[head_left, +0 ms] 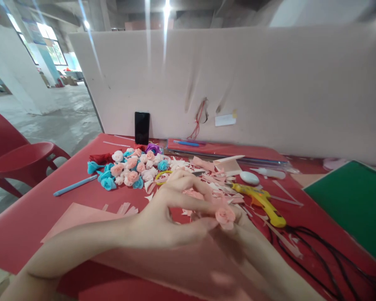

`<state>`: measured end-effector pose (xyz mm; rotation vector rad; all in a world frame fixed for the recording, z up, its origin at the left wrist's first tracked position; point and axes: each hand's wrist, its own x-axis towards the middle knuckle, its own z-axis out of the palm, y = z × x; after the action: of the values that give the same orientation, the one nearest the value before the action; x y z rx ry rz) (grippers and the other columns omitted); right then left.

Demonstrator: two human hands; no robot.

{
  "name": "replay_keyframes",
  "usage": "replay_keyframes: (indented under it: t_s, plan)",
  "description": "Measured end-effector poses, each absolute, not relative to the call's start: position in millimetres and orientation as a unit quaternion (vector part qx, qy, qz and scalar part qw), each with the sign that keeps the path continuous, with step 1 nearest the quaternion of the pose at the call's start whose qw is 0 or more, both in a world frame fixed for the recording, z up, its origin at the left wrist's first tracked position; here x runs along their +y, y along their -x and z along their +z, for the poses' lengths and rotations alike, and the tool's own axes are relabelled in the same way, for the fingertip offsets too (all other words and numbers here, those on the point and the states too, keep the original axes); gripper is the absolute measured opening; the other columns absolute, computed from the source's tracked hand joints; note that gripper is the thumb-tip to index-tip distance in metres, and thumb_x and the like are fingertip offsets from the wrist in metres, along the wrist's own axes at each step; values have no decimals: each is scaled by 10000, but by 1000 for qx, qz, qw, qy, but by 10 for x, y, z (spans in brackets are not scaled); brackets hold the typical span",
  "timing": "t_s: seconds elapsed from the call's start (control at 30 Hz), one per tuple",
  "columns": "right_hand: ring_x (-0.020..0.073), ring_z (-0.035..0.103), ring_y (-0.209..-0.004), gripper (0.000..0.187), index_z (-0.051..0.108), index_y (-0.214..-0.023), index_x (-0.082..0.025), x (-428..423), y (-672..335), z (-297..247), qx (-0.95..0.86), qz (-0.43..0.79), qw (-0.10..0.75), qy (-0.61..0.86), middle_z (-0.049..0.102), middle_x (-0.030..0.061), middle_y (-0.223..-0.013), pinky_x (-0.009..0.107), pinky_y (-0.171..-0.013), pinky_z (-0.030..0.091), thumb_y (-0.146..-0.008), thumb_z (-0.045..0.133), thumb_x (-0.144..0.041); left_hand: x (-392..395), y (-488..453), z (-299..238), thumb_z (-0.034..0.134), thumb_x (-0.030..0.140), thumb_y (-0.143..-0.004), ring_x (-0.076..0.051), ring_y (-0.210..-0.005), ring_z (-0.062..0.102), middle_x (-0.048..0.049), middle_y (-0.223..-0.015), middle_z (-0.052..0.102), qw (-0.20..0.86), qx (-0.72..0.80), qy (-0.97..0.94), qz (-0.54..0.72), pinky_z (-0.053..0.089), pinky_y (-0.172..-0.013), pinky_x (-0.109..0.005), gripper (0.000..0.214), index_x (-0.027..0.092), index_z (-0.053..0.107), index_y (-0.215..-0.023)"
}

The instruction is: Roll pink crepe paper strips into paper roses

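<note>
A small pink paper rose [224, 216] is held up in front of me, over the red table. My left hand [175, 205] reaches in from the left, its thumb and index finger closed at the rose's left edge. From the right comes my right hand [238, 230], directly behind and under the rose; its fingers are mostly hidden, but the rose rests in their grip. Beyond my hands lie pink paper scraps [203, 177] and a pair of yellow-handled scissors [163, 177], partly covered. A yellow glue gun [263, 202] lies just right of my hands.
Finished paper roses [131, 167] in pink, white and blue are heaped at the back left. A phone [142, 128] leans on the white partition [238, 75]. Also about are a blue pen [75, 185], pink paper [75, 221], a white oval object [249, 178], a green board [354, 209] and black cords [319, 246].
</note>
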<state>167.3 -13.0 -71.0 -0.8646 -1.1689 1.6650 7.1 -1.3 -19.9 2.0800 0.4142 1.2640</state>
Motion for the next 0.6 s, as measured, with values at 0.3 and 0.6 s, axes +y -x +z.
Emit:
replay_keyframes:
  t_s: [0.3, 0.6]
  plan:
    - [182, 545, -604, 191, 730, -636, -286, -203, -1652, -701, -447, 656, 486, 365, 617, 18, -606, 327, -591, 458, -595, 759, -470, -28, -77, -221, 606, 146, -791, -145, -744, 516, -79, -776, 607, 275, 199, -815, 470, 450, -714, -296, 135, 84, 719, -751]
    - [135, 493, -607, 256, 722, -574, -245, -220, -1609, -675, -419, 658, 518, 351, 559, -6, -626, 262, -587, 423, -537, 790, -489, -32, -91, -251, 623, 187, -795, -138, -716, 510, -49, -729, 621, 205, 207, -814, 503, 437, -714, -307, 143, 133, 720, -704]
